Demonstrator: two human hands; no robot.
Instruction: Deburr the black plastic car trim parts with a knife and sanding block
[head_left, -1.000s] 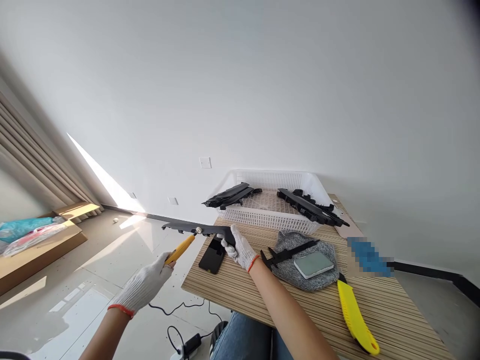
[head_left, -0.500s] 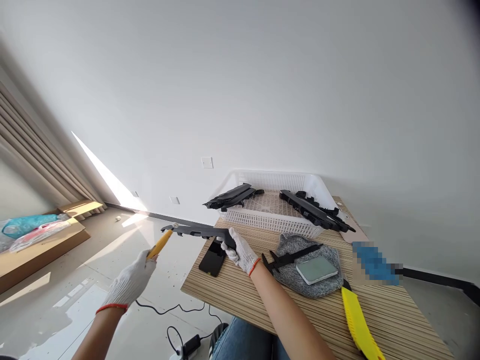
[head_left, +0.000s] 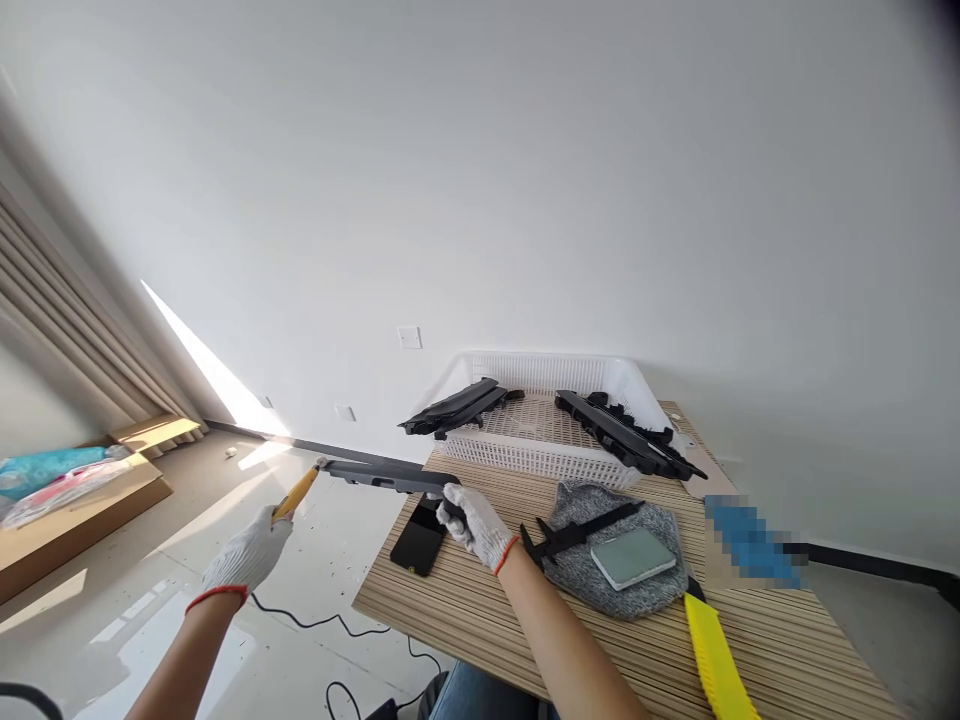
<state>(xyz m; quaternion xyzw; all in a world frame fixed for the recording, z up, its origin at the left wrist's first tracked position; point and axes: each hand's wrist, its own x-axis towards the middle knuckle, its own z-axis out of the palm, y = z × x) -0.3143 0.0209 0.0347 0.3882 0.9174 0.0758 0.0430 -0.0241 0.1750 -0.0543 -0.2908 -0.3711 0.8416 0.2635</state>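
Note:
In a white knit glove, my left hand point(head_left: 251, 555) is closed round a slim yellow-handled tool point(head_left: 297, 492). The tool's tip meets the far left end of a long black plastic trim piece point(head_left: 390, 476); its exact shape is too small to tell. My gloved right hand point(head_left: 474, 522) grips the near end of that piece, holding it out past the table's left edge. Below the piece lies a black phone point(head_left: 418, 540). Right of my right hand, a grey cloth point(head_left: 577, 585) carries a black caliper point(head_left: 574, 535) and a pale green, box-like block point(head_left: 634, 558).
A white plastic basket point(head_left: 536, 457) at the table's back holds black trim pieces point(head_left: 457, 405) on the left and more black parts point(head_left: 626, 435) on the right. A yellow-handled cutter point(head_left: 716, 655) lies at the right of the wooden table point(head_left: 465, 625). Cables point(head_left: 322, 618) run across the floor.
The view has shifted slightly. Both hands keep their grips; the tool and the left end of the trim piece now appear a little farther left, and the piece looks slightly turned.

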